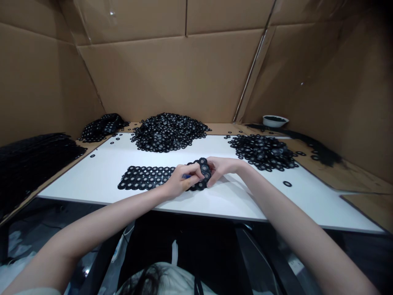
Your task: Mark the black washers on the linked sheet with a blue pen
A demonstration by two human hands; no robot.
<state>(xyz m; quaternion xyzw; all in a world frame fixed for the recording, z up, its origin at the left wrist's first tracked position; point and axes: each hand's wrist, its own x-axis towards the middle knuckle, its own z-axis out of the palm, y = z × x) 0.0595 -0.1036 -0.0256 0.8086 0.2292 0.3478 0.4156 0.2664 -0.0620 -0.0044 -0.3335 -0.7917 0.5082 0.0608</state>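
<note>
A black sheet of joined rings (pixel 144 178) lies flat on the white board (pixel 101 180) in front of me. Its right end is lifted and bent upward. My left hand (pixel 179 182) is closed on that end from the left, with something small and blue showing between its fingers. My right hand (pixel 219 168) pinches the raised end from the right. Both hands meet over the board's near middle.
A big heap of loose black rings (pixel 168 132) lies at the back centre, a smaller heap (pixel 264 151) at the right. Stacked black sheets (pixel 33 157) sit on the left, more (pixel 102 126) at back left. A white bowl (pixel 275 121) stands far right. Cardboard walls enclose the bench.
</note>
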